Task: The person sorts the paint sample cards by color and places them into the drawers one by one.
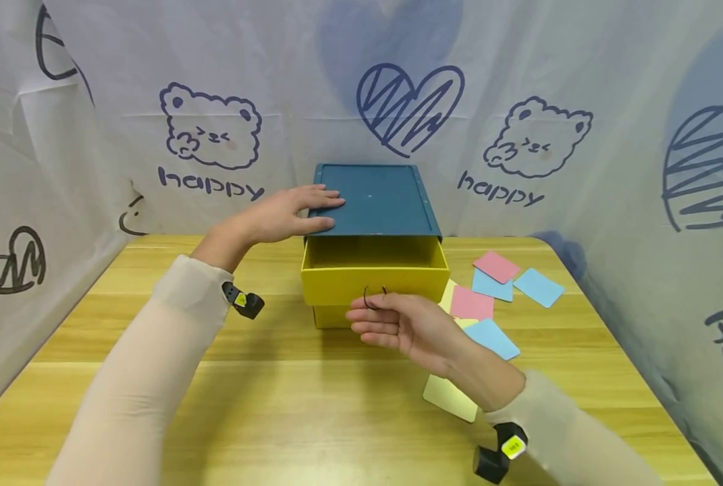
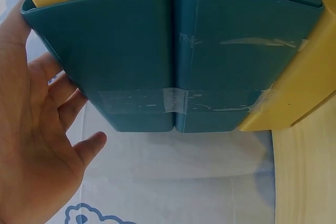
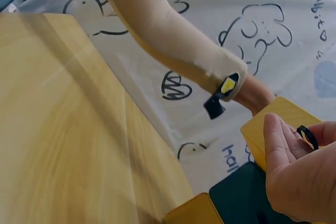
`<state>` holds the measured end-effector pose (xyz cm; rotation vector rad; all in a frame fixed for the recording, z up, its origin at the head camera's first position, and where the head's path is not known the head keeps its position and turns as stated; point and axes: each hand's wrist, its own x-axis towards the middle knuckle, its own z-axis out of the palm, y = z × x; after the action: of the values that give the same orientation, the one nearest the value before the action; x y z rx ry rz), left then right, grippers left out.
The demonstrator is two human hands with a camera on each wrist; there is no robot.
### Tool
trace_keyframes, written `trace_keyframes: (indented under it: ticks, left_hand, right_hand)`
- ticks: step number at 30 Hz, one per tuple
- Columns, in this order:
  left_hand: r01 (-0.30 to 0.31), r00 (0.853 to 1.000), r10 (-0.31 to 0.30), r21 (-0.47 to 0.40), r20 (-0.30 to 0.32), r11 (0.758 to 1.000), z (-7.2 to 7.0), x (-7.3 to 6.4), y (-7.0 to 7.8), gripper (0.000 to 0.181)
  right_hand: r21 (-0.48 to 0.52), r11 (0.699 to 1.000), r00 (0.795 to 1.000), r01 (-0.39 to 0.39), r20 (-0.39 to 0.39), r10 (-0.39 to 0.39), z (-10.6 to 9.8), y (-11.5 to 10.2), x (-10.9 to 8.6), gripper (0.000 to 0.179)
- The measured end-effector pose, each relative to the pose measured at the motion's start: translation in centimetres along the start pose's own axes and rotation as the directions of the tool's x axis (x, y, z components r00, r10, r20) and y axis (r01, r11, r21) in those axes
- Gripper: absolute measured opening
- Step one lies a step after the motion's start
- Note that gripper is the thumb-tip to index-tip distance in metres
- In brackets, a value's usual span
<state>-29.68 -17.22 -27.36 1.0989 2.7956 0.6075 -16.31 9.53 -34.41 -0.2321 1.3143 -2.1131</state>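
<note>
Yellow drawer (image 1: 333, 287) jutting from its blue cabinet (image 1: 373, 199) on the table (image 1: 288, 418).
From here, the left hand (image 1: 285, 212) rests spread-fingered on the cabinet top; the right hand (image 1: 418, 329) pinches the drawer's black loop (image 3: 310, 136), its other fingers straight. Cards (image 1: 491, 337) lie just to the right.

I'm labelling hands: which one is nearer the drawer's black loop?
Right. The right hand touches the loop; the left hand is farther off, beyond the loop, at the left edge of the box's blue top.
</note>
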Motion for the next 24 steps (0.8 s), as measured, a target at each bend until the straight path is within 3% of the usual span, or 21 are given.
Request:
trace_keyframes:
  ticks: [12, 24]
  left_hand:
    - [0.001, 1.000, -0.001, -0.007, -0.004, 1.000, 0.1, -0.1, 0.0, 0.061]
    - [-0.003, 1.000, 0.003, -0.020, -0.006, 1.000, 0.2, 0.2, -0.3, 0.060]
  right_hand:
    - [0.050, 0.997, 0.996, -0.062, 0.074, 0.058, 0.9, 1.1, -2.5, 0.047]
    - [0.030, 0.998, 0.992, -0.049, 0.122, 0.045, 0.5, 1.8, -3.0, 0.041]
